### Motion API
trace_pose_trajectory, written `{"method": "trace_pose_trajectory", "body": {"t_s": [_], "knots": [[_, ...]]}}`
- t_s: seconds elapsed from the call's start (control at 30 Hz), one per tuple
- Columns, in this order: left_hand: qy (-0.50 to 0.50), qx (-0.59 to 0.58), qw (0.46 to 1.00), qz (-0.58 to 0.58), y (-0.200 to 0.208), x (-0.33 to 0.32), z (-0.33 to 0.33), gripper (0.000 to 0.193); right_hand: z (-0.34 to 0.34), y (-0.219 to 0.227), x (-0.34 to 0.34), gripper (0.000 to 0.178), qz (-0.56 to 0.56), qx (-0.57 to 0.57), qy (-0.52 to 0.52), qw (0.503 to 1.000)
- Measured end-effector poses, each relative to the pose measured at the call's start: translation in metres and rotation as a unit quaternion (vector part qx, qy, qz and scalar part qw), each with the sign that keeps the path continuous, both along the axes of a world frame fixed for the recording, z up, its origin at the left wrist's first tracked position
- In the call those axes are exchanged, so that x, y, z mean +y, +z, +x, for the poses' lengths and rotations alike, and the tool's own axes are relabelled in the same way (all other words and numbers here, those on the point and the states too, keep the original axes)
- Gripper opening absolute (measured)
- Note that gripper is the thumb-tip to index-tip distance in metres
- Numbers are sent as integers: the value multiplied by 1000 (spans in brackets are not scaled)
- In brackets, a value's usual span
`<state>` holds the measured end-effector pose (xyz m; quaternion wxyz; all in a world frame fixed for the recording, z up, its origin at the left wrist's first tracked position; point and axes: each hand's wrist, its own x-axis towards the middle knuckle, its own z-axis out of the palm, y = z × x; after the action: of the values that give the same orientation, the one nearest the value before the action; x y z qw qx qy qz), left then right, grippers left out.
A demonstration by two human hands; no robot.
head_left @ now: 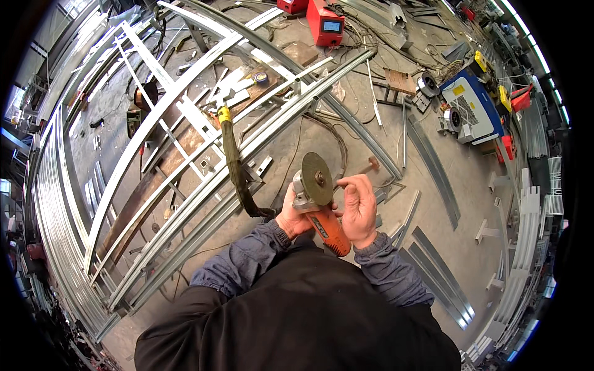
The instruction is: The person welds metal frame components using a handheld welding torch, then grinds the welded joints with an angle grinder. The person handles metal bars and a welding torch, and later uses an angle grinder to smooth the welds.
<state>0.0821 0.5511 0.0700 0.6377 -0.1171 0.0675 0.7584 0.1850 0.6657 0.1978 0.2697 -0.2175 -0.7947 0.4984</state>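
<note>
An angle grinder with an orange body (328,231) and a metal gear head is in front of my chest. Its round greenish-grey disc (316,176) faces up, with a nut at the centre. My left hand (289,213) is wrapped round the grinder's head from the left. To the right of the disc, my right hand (360,209) is raised with its fingers loosely bent and the thumb apart from them. Its index fingertip comes close to the disc's edge, and I see nothing held in it. The grinder's lower end is near my black clothing.
A large welded frame of galvanised steel tubes (232,162) spreads across the left. A sleeved cable with a yellow end (232,154) hangs over it. Red machine (325,23) stands behind; a blue-and-white machine (473,106) at right. Metal strips (436,173) lie on the floor.
</note>
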Motion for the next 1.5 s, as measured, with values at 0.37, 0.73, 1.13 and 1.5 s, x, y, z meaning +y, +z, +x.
{"method": "trace_pose_trajectory", "body": {"t_s": [0.37,0.73,1.13,1.5], "knots": [[-66,179,981,47,28,0,7,95,42,-30,56,94,189,59,131,972],[-132,278,951,40,132,8,36,81,40,37,89,59,310,360,306,825],[-128,400,906,-56,174,29,61,77,89,55,98,67,107,294,253,916],[32,558,782,-277,158,94,73,66,70,-66,40,57,-392,172,108,897]]}}
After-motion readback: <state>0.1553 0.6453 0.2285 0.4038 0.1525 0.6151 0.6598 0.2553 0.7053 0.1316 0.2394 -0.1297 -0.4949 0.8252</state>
